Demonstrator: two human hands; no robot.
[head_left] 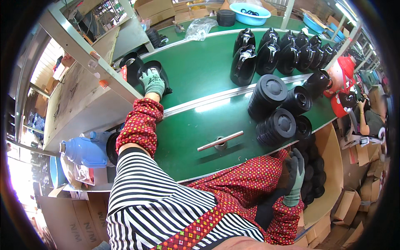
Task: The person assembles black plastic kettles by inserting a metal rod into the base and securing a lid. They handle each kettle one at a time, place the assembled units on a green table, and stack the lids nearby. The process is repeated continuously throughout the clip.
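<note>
My left hand (153,82), in a grey-green glove, reaches to the far left of the bench and grips a glossy black jug shell (166,79) at its opening. Its fingertips are partly hidden inside the dark rim. Another black round part (132,66) sits just beyond it. My right hand (295,173), also gloved, hangs at the bench's near right edge with its fingers stretched out and nothing visible in them. Beside it, a cardboard box (333,166) holds many black round parts (317,179).
Stacks of black discs (273,89) stand at right on the green bench (196,62). Rows of black jugs (243,66) line the far side. A metal bar (221,141) stands on a post near me. A blue jug (87,150) lies at left; another person (366,116) sits at right.
</note>
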